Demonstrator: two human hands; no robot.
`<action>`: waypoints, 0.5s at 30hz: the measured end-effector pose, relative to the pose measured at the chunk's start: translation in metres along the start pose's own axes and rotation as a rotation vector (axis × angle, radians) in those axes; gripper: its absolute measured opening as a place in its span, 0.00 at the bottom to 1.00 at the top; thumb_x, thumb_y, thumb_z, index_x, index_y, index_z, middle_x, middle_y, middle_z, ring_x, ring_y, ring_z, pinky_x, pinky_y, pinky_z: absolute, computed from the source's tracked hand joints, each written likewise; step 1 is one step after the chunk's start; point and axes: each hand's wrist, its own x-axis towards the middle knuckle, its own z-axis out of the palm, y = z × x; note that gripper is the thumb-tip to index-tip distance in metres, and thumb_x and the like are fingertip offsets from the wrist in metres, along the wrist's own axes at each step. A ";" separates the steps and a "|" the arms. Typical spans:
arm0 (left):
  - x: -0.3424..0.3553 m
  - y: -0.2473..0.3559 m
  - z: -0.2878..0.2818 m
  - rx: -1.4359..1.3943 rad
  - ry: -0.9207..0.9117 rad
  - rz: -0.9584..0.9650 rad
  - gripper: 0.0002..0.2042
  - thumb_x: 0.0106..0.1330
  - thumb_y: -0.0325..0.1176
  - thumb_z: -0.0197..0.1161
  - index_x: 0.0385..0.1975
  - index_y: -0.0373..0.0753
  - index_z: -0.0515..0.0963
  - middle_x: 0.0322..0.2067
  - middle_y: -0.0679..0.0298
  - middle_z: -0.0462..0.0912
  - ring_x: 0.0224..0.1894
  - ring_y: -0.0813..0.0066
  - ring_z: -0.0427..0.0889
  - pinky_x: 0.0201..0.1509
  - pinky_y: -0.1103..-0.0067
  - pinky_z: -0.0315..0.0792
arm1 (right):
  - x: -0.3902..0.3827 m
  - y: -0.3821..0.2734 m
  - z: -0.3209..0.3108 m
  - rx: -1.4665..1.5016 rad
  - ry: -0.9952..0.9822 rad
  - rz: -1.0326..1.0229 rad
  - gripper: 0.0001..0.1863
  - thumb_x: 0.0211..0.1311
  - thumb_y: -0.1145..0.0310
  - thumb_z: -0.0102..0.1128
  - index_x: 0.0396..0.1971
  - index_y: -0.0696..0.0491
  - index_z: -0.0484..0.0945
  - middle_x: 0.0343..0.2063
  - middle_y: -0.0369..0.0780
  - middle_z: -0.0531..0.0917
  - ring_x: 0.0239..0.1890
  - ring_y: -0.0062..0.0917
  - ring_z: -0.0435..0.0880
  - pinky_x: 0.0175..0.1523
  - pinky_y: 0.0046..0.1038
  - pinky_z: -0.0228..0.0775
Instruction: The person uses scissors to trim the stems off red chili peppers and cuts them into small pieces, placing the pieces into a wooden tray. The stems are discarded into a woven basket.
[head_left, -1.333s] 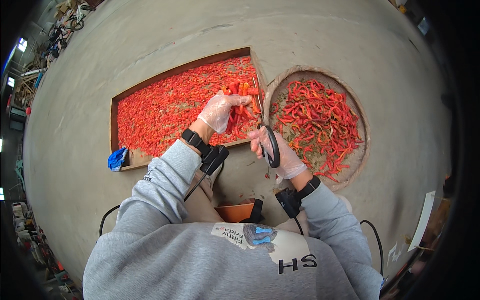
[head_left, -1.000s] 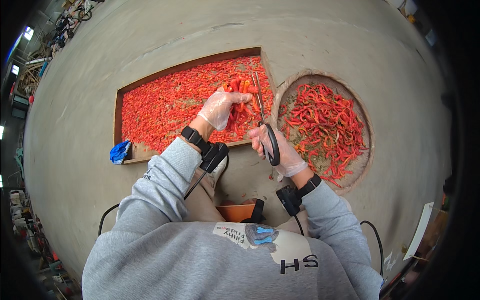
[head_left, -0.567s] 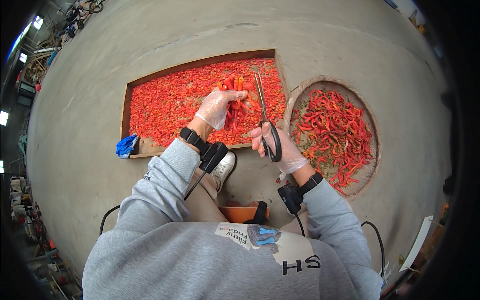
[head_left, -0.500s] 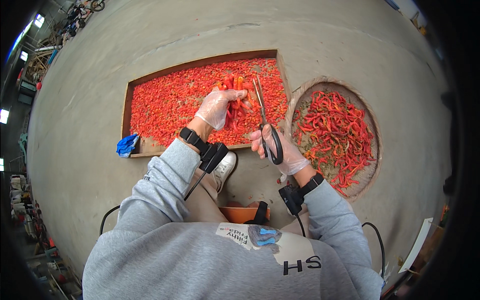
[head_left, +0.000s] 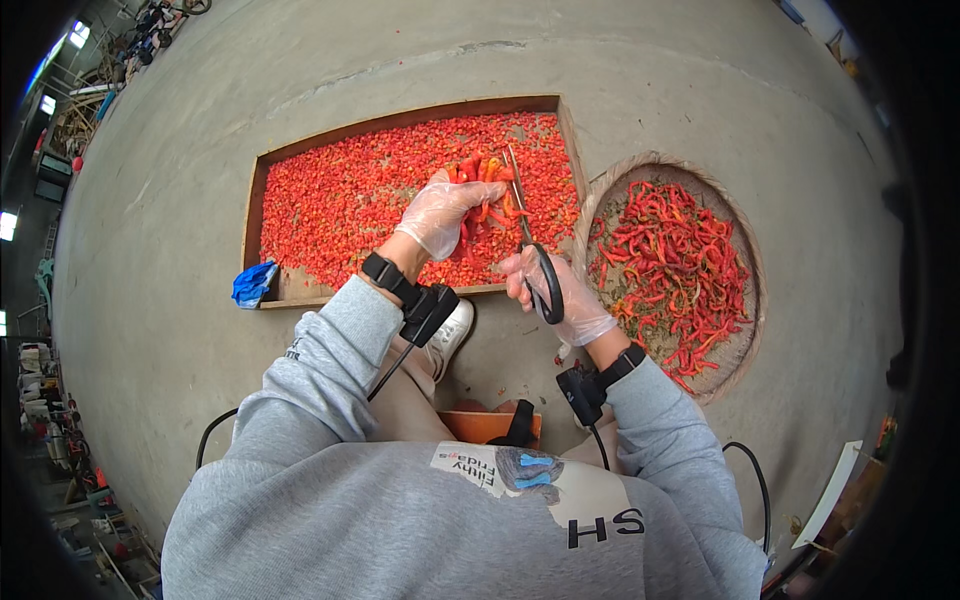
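Note:
My left hand (head_left: 440, 213), in a clear plastic glove, is closed round a bunch of red chillies (head_left: 478, 175), held over a wooden tray (head_left: 263, 215) of chopped red chilli pieces. My right hand (head_left: 552, 295), also gloved, grips the black handles of scissors (head_left: 547, 270). The blades point up at the right end of the bunch, crossing the chilli tips. To the right, a round woven tray (head_left: 745, 240) holds a pile of whole red chillies (head_left: 690, 250) with bits of green stem among them.
A blue plastic bag (head_left: 254, 284) hangs on the tray's lower left corner. A white shoe (head_left: 452, 330) and an orange object with a black strap (head_left: 483, 425) are below my hands on the concrete floor (head_left: 680, 70). Assorted clutter (head_left: 70, 440) runs along the left edge; a white board (head_left: 830, 490) is at lower right.
Since half a second ago, my left hand and the bunch have shifted slightly right, and the scissor blades have come together against the chillies. Earlier, both trays shifted right in the view.

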 end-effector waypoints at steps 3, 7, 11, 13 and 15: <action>0.000 0.000 0.003 -0.029 -0.017 -0.010 0.11 0.60 0.28 0.62 0.41 0.34 0.77 0.28 0.64 0.81 0.25 0.75 0.81 0.28 0.79 0.76 | -0.001 -0.001 0.003 -0.040 0.028 0.004 0.26 0.66 0.44 0.47 0.40 0.55 0.74 0.23 0.32 0.76 0.22 0.11 0.71 0.30 0.15 0.65; 0.001 0.002 0.006 -0.037 0.016 -0.030 0.06 0.57 0.29 0.65 0.33 0.36 0.78 0.25 0.65 0.81 0.23 0.75 0.80 0.24 0.79 0.73 | -0.002 -0.001 0.006 -0.022 0.012 -0.029 0.27 0.66 0.43 0.45 0.40 0.57 0.74 0.23 0.32 0.75 0.23 0.12 0.71 0.30 0.15 0.65; 0.001 0.002 0.010 -0.067 0.001 -0.016 0.08 0.56 0.29 0.65 0.34 0.35 0.77 0.26 0.64 0.81 0.24 0.74 0.80 0.25 0.78 0.74 | -0.003 0.001 0.010 0.005 0.046 -0.094 0.29 0.66 0.42 0.44 0.40 0.58 0.73 0.23 0.33 0.75 0.22 0.13 0.70 0.30 0.16 0.65; 0.000 0.001 0.012 -0.073 0.023 -0.030 0.09 0.56 0.30 0.65 0.34 0.35 0.77 0.26 0.64 0.81 0.24 0.74 0.80 0.26 0.77 0.74 | -0.003 0.001 0.012 0.028 0.072 -0.089 0.30 0.65 0.41 0.43 0.39 0.57 0.73 0.23 0.33 0.75 0.22 0.13 0.69 0.30 0.16 0.64; 0.002 0.001 0.012 -0.057 0.018 -0.036 0.09 0.55 0.29 0.65 0.35 0.35 0.77 0.26 0.64 0.80 0.23 0.74 0.80 0.26 0.77 0.74 | -0.004 -0.002 0.013 0.061 0.081 -0.067 0.30 0.65 0.40 0.43 0.38 0.57 0.73 0.22 0.32 0.74 0.22 0.13 0.69 0.30 0.16 0.64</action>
